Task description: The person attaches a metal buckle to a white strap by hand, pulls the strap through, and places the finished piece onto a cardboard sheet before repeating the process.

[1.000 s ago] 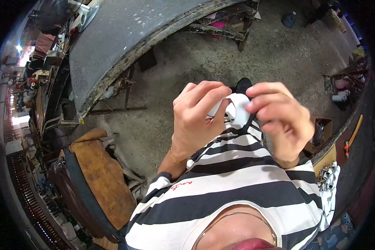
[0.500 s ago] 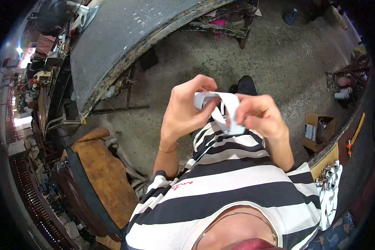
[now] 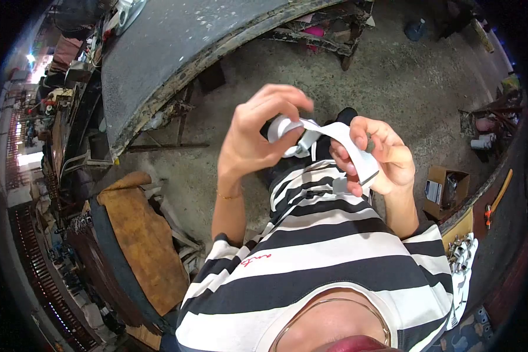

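A curled white strap (image 3: 362, 163), flat like a belt, spans between my hands in front of my striped shirt. My left hand (image 3: 253, 135) grips one looped part of it, thumb inside the curl and fingers bent over the top. My right hand (image 3: 387, 155) holds the other part, fingers curled behind and around it. A dark-edged end of the strap points down beside the right palm. Part of the loop between the hands shows a small greyish piece that I cannot make out.
A large dark worktable (image 3: 158, 64) curves across the upper left. A brown hide (image 3: 138, 240) lies at lower left. To the right are an open cardboard box (image 3: 446, 190), a hammer (image 3: 498, 199) on a dark surface, and several metal pieces (image 3: 462, 252) on white cloth.
The strap's end has swung out to the right and now shows by my right palm. My right hand has turned and shifted slightly right; the left has moved slightly up and left.
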Action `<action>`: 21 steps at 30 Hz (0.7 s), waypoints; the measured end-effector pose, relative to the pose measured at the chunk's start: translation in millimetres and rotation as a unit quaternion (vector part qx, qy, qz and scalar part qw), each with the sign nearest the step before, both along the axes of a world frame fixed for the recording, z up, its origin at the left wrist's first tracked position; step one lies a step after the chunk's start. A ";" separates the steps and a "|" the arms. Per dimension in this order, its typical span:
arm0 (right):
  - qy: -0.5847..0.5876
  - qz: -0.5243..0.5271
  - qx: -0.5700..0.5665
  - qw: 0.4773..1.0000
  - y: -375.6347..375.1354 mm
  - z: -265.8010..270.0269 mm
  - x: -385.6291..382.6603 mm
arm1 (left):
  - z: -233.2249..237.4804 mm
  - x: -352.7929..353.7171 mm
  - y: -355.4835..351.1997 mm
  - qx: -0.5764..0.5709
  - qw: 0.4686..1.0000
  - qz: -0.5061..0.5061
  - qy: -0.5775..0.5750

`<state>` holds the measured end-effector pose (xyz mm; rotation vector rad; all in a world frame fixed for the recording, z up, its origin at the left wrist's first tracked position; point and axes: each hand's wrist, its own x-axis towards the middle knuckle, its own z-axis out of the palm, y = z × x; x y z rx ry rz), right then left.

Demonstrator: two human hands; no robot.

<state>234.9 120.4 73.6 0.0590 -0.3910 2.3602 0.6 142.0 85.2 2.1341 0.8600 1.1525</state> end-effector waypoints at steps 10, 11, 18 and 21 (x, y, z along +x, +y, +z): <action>-0.004 0.032 -0.018 0.999 -7.1 -3.5 -7.0 | 48.6 -37.1 47.4 -0.125 0.934 -0.205 0.266; -0.019 0.025 -0.001 1.000 -6.5 1.4 -5.0 | 55.0 -35.2 52.6 -0.143 0.921 -0.214 0.293; 0.002 -0.054 0.059 0.997 1.0 -1.0 10.7 | 42.6 -9.4 13.5 0.131 0.966 0.173 0.138; -0.015 -0.073 0.088 0.993 3.5 -3.4 11.0 | 7.9 6.5 -39.4 -0.069 0.945 0.303 -0.101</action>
